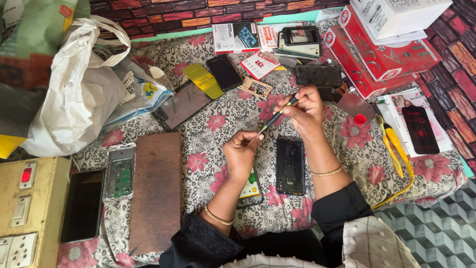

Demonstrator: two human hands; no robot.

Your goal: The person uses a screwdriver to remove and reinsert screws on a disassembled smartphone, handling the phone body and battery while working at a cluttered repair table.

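Observation:
My right hand (306, 110) grips a thin black-and-green screwdriver (277, 115) by its handle, the tip slanting down to the left. Its tip meets the pinched fingertips of my left hand (241, 151), which seem to hold something tiny that I cannot make out. Between my forearms, an opened black phone body (290, 166) lies face down on the flowered cloth (213, 124). Under my left wrist a phone battery with a yellow-green label (251, 189) shows partly.
A brown wooden board (158, 191), an open phone frame with a green circuit board (119, 172) and a dark phone (83, 205) lie at the left. A white plastic bag (79, 94) sits far left. Red boxes (377, 54), yellow tweezers (394, 144) and a red cap (360, 119) lie right.

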